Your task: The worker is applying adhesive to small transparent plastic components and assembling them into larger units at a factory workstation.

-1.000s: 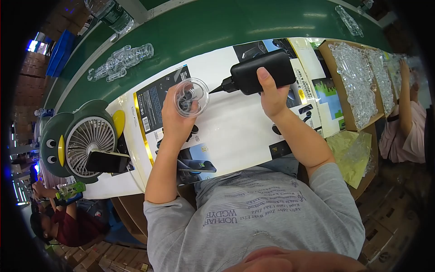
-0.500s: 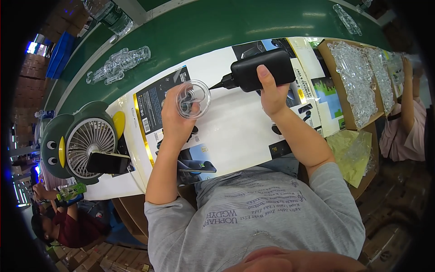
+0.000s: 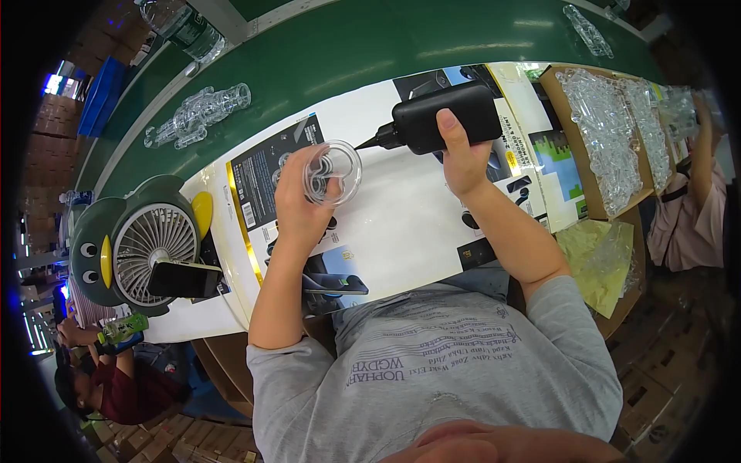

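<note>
My left hand (image 3: 299, 201) is closed round a clear plastic piece (image 3: 345, 147) with a wide round rim, turned toward my right side. In my right hand (image 3: 467, 162) lies a black squeeze bottle (image 3: 448, 116), held sideways with my thumb on top. Its thin pointed nozzle (image 3: 369, 143) reaches the rim of the clear piece; I cannot tell whether the two touch. Below both hands spreads a white printed cardboard sheet (image 3: 401, 224). Another clear piece (image 3: 202, 114), long and jointed, lies on the green table to the left.
A green fan (image 3: 154, 239) with a phone (image 3: 184, 279) leaning before it stands at left. At right is a cardboard box (image 3: 593, 166) full of clear pieces, above yellow paper (image 3: 598, 258). A water bottle (image 3: 185, 31) stands far left. Other people sit at both sides.
The clear piece in my left hand has turned slightly and moved a little right. My right hand and the bottle have barely moved. At far right, the other person's hand now holds a clear piece.
</note>
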Tool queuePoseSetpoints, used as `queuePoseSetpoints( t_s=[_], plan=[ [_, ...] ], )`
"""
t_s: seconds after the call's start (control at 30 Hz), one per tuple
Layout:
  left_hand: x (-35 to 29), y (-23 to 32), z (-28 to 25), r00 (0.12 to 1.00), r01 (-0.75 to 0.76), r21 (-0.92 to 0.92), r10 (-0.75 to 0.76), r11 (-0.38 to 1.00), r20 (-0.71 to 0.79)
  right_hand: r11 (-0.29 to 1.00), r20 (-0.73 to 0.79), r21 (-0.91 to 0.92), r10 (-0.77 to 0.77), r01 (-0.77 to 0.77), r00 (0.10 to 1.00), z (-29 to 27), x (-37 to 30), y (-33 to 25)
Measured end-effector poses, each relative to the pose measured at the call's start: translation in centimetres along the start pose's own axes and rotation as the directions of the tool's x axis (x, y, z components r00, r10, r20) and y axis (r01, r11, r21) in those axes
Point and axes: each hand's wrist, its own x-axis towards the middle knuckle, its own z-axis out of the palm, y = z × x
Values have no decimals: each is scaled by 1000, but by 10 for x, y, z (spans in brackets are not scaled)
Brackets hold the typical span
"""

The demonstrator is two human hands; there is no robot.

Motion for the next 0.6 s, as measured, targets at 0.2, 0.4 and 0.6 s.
queuePoseSetpoints(
  t_s=[0.2, 0.4, 0.6],
  plan=[
    [1, 4, -1, 1000, 4, 0, -4, 1000, 19, 1000, -7, -5, 3, -4, 1000, -2, 0, 1],
    [0, 0, 0, 999, -44, 69, 42, 997, 22, 1000, -17, -13, -3, 3, 1000, -1, 0, 2],
    [0, 1, -1, 996, -82, 113, 80, 990, 30, 1000, -16, -19, -25, 24, 1000, -1, 0, 1]
  ],
)
